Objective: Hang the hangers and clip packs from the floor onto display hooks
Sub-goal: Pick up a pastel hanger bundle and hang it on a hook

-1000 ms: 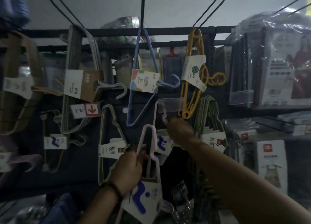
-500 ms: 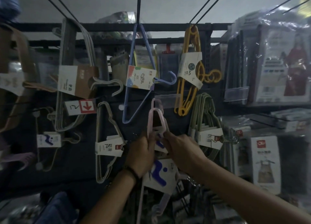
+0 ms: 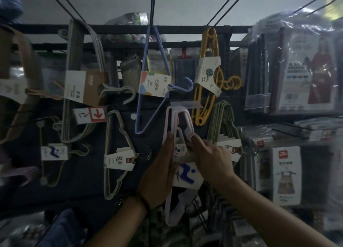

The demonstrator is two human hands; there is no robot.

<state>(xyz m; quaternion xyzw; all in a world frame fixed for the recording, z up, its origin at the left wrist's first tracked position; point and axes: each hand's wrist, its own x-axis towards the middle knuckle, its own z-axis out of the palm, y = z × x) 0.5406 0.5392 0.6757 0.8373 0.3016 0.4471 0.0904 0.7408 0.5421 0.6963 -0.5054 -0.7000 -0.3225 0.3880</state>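
The right hand (image 3: 209, 159) pinches the upper right corner of a pack of pink hangers (image 3: 176, 124), its fingertips (image 3: 193, 138) closed on the pale plastic there. The left hand (image 3: 159, 172) grasps the same pack along its left side, fingers pointing up the edge and the thumb lying over the white card with a blue mark (image 3: 185, 174) that bands the hangers together. A dark bracelet (image 3: 143, 200) circles the left wrist.

The pack is held upright against the display wall. Its top loop sits just under a clear tag strip (image 3: 185, 104) at the end of a hook, but whether the loop is actually over the hook cannot be told in the dim light. Its lower end hangs down between the two forearms.

Just to the right hangs a bundle of green hangers (image 3: 222, 120) with a white card. Above them yellow hangers (image 3: 206, 76) carry a card marked 10.5, and beside those a set of blue hangers (image 3: 148, 79) hangs from the top rail. To the left of the hands are beige hangers (image 3: 115, 154), with a sign with a red arrow (image 3: 91, 115) above them and white hangers (image 3: 83, 79) higher up. On the far right stand boxed aprons (image 3: 285, 174) in plastic wrap.
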